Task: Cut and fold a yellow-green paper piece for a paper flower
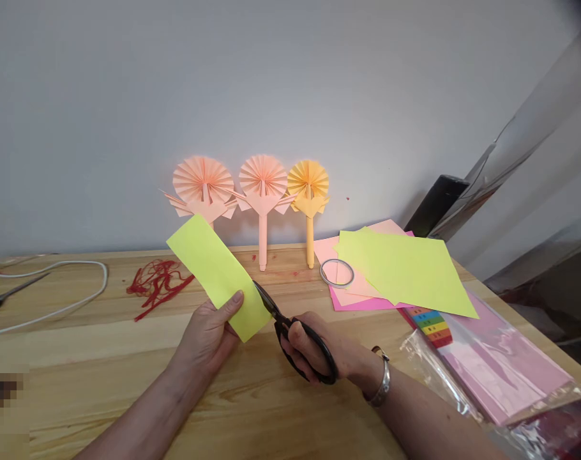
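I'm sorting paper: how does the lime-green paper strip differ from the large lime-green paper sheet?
The lime-green paper strip is narrow; the large lime-green paper sheet is broader. The strip is held in the left hand, its edge at black-handled scissors; the sheet lies over pink paper sheets. Both look similarly coloured.

Bright yellow-green is shared by the paper strip [208, 268] and the large sheet [415, 268], black is shown by the scissors [281, 321], radiating pleats are borne by two pink fans [263, 174] and one golden-yellow fan [308, 176] — red is seen on the thread [160, 280] — and rainbow stripes are printed on the label [433, 327]
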Demonstrator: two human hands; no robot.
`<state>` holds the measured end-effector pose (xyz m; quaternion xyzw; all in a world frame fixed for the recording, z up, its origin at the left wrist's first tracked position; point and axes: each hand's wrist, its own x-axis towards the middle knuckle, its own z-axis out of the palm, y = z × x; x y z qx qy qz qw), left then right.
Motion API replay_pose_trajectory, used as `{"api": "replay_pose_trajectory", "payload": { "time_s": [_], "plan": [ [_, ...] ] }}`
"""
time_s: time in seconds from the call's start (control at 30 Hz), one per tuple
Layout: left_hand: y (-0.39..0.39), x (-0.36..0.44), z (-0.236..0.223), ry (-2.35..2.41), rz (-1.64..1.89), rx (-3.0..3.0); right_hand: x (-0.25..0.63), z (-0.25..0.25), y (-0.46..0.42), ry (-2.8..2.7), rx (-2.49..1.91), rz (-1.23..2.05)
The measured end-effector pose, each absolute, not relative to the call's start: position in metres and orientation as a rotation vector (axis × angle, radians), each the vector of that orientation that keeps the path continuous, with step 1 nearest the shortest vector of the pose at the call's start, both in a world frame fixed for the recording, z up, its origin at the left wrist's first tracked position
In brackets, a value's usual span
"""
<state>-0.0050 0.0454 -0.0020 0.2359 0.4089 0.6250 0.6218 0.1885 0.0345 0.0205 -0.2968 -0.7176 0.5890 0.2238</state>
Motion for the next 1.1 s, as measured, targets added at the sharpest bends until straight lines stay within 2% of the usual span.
{"api": "replay_pose_trajectory", "payload": {
  "time_s": [0.2,1.1],
  "plan": [
    [0.046,-0.005,-0.003,0.919,1.436,0.542,0.190,0.026,0.033,-1.947,-0.798,1.689],
    [0.045,-0.006,-0.005,0.938,1.388,0.514,0.192,0.016,0.038,-2.054,-0.784,1.563]
  ]
}}
